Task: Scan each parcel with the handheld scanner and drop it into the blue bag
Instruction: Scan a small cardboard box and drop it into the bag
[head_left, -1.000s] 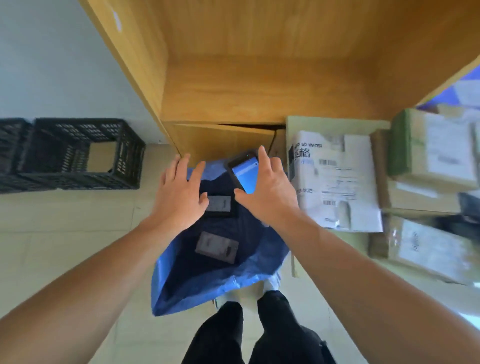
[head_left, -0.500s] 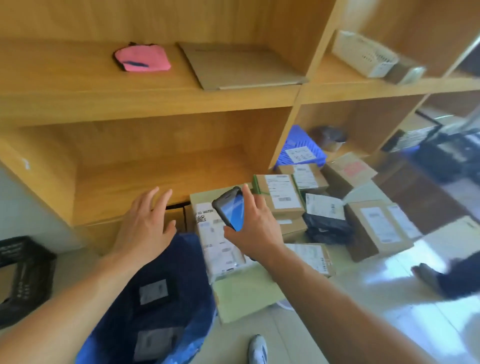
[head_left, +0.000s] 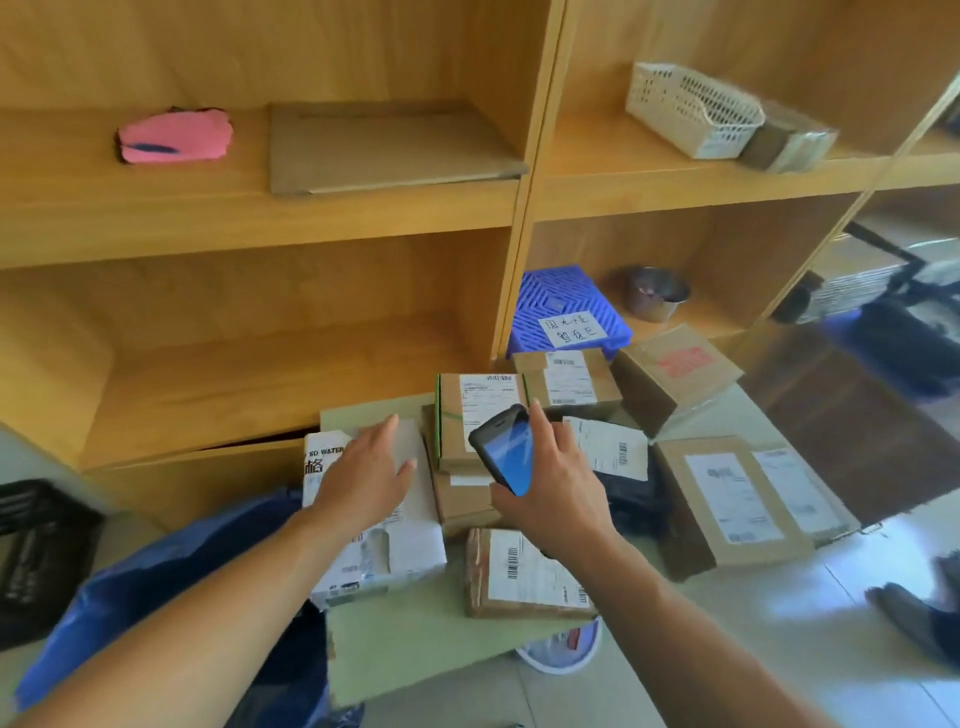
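Observation:
Several cardboard parcels with white labels lie in a pile on a green sheet (head_left: 415, 639) on the floor. My left hand (head_left: 366, 475) is spread flat over a white parcel (head_left: 410, 545) printed "SD WATER", fingers apart. My right hand (head_left: 553, 491) grips the handheld scanner (head_left: 504, 449), a dark phone-like device with a lit blue screen, above a brown parcel with a green edge (head_left: 467, 410). The blue bag (head_left: 156, 587) stands open at lower left, partly hidden by my left arm.
Wooden shelves (head_left: 311, 218) rise behind the pile, holding a pink item (head_left: 174, 136), a flat cardboard sheet (head_left: 384, 148), a white basket (head_left: 691, 106), a blue crate (head_left: 566, 306) and a metal bowl (head_left: 655, 291). A black crate (head_left: 41, 545) sits at left. A person's shoe (head_left: 914, 613) is at right.
The view swung up from the bag to the parcel pile. My left hand moved right from the bag onto the white parcel. My right hand carried the scanner over the parcels.

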